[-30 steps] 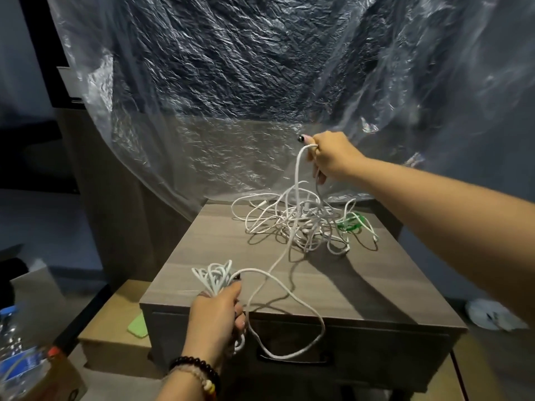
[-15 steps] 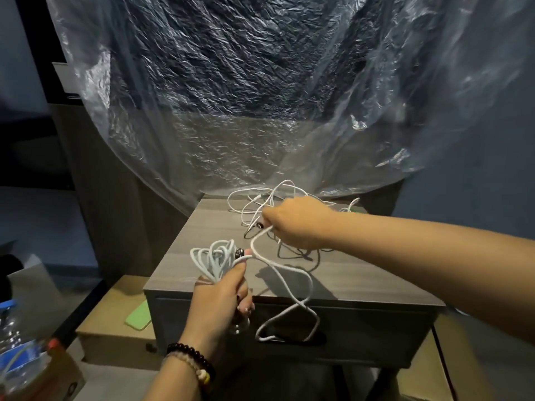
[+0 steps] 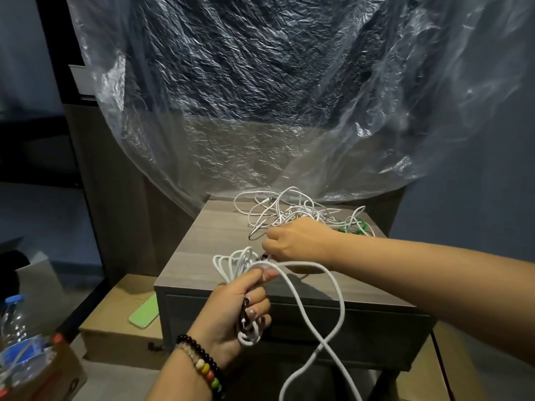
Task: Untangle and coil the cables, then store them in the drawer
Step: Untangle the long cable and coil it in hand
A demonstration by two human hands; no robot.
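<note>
Two hands on one white cable. Left hand [image 3: 236, 309] grips the coiled bundle [image 3: 233, 263] at the cabinet's [image 3: 188, 261] near edge, loops standing upright. Right hand [image 3: 295, 241] pinches the cable's running length just beside the coil. Slack loop [image 3: 324, 337] hangs over the closed drawer front [image 3: 376, 337]. Tangled cables [image 3: 289, 211] lie at far right. The cable looks light, limp and smooth; best held close to the coil.
</note>
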